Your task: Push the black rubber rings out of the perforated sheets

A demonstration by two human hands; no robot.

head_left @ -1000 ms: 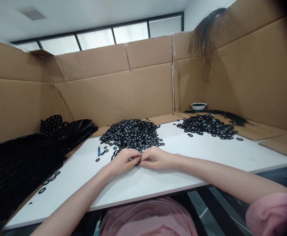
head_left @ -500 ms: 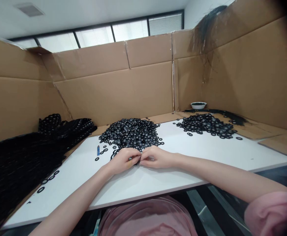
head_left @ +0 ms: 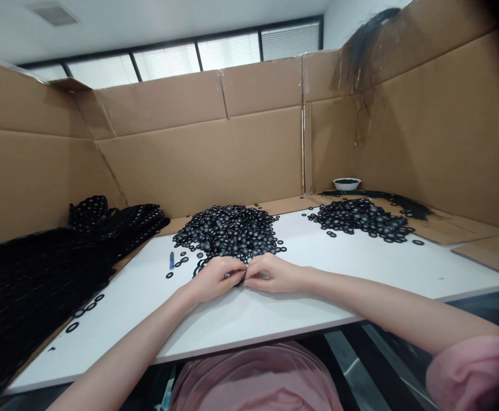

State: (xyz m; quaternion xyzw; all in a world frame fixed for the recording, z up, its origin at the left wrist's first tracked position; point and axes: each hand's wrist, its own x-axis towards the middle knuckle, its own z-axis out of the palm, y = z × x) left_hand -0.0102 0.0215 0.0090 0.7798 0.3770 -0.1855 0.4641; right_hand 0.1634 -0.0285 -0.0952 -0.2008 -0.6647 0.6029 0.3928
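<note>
My left hand and my right hand meet at the fingertips on the white table. Between them they pinch a small black rubber ring, mostly hidden by my fingers. Just behind my hands lies a large heap of black rings with grey centres, with stray rings near its front edge. A second, flatter heap of rings sits further right, out of reach of my fingers. A small blue cylinder lies left of my left hand.
Tall cardboard walls surround the table's back and sides. Black punched rubber sheets are piled along the left. A white bowl of small black pieces stands at the back right. Loose rings lie near the left edge.
The whole view has shifted slightly as my head moved. My hands stay together at the same spot, still pinching, and the heaps are unchanged.
</note>
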